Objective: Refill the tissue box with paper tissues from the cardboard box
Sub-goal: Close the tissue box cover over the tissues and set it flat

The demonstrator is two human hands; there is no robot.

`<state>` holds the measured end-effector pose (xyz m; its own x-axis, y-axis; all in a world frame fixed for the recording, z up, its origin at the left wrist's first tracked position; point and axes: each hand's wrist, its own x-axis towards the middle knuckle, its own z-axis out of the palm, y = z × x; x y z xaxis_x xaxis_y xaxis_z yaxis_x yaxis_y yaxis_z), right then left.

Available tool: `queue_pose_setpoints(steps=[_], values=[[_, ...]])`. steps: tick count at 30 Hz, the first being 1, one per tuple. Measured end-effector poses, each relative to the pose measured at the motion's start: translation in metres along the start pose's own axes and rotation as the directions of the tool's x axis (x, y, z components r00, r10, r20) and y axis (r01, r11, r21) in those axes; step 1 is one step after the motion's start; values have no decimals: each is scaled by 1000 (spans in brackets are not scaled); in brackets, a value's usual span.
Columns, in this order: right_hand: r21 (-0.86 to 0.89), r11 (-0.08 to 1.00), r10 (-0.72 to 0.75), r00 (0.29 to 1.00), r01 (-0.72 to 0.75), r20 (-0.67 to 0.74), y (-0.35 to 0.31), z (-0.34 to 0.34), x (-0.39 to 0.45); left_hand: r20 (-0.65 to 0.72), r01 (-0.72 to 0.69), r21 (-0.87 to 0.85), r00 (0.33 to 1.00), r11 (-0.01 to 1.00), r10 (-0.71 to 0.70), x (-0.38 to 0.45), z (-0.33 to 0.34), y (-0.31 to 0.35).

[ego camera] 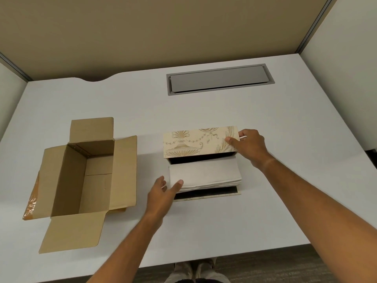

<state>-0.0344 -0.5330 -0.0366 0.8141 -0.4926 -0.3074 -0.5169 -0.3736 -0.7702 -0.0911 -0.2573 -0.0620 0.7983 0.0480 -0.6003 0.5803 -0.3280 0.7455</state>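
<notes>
An ornate cream-and-gold tissue box (pixel 206 196) stands open in the middle of the white desk. Its patterned lid (pixel 195 142) is raised, and my right hand (pixel 247 147) grips the lid's right end between thumb and fingers. A stack of white paper tissues (pixel 206 174) lies inside the dark-lined box, rising above its rim. My left hand (pixel 163 193) rests at the stack's left end, thumb on top, fingers apart. The brown cardboard box (pixel 89 178) sits to the left with all flaps spread; its inside looks empty.
A grey cable-tray cover (pixel 219 79) is set into the desk (pixel 224 111) behind the tissue box. Beige partition walls enclose the desk at the back and both sides. The desk's front edge runs just below my forearms, with my shoes showing beneath.
</notes>
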Motion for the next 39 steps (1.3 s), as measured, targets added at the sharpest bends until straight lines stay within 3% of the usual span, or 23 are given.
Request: queue_pose_setpoints(steps=[8,19,39], values=[[-8,1000,7,1000,-6,6,-2,0,2,75,96,-139,993,986,-86,19,14,5],[23,1000,3,1000,-3,14,1,1,2,15,59,-23,998,998,-59,24,19,2],[22,1000,7,999,-8,49,4,-6,-4,4,38,21,999,999,-38,31,19,2]])
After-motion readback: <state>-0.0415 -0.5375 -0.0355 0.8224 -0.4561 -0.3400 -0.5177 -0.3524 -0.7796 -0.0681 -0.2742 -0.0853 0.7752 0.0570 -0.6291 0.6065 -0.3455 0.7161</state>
